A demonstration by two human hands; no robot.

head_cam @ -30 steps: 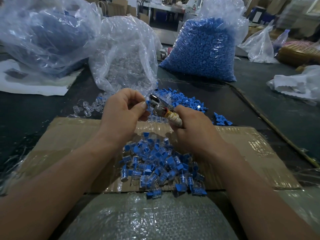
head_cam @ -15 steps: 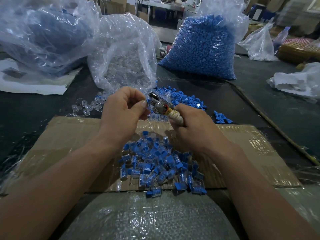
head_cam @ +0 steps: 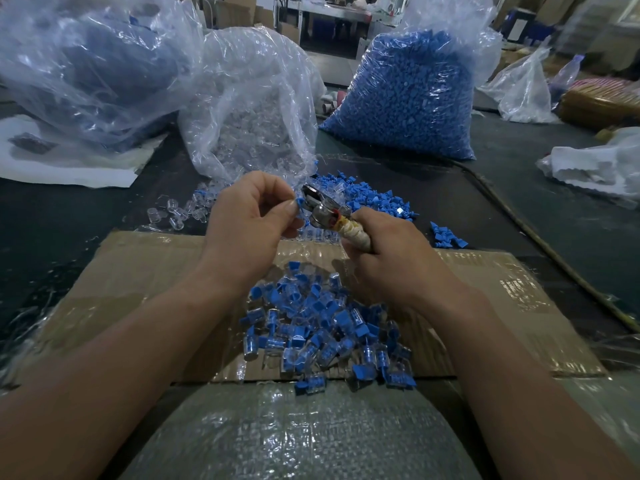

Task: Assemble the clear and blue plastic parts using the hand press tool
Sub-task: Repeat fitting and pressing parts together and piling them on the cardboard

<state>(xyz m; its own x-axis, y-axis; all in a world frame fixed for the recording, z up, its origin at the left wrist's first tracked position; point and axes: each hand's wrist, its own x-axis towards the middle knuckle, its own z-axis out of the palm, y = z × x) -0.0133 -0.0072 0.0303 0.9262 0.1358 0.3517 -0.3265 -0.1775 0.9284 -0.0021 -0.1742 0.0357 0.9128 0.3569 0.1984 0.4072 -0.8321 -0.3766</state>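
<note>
My left hand (head_cam: 251,214) pinches a small blue plastic part (head_cam: 297,204) between thumb and fingers, right at the metal jaws of the hand press tool (head_cam: 323,211). My right hand (head_cam: 391,263) grips the tool's cloth-wrapped handle (head_cam: 356,235). Whether a clear part sits in the jaws is hidden. Below both hands, a pile of assembled clear-and-blue pieces (head_cam: 322,323) lies on a flat cardboard sheet (head_cam: 145,271). Loose blue parts (head_cam: 377,199) and loose clear parts (head_cam: 180,211) lie on the dark table beyond.
A bag of clear parts (head_cam: 249,109) stands behind my hands, and a full bag of blue parts (head_cam: 408,98) to its right. Another large plastic bag (head_cam: 86,64) fills the far left. A woven plastic sack (head_cam: 294,434) lies at the near edge. A cord (head_cam: 554,258) runs along the right.
Both hands and the tool have stayed almost in place, shifting only slightly. The left fingers still hold the blue part at the jaws.
</note>
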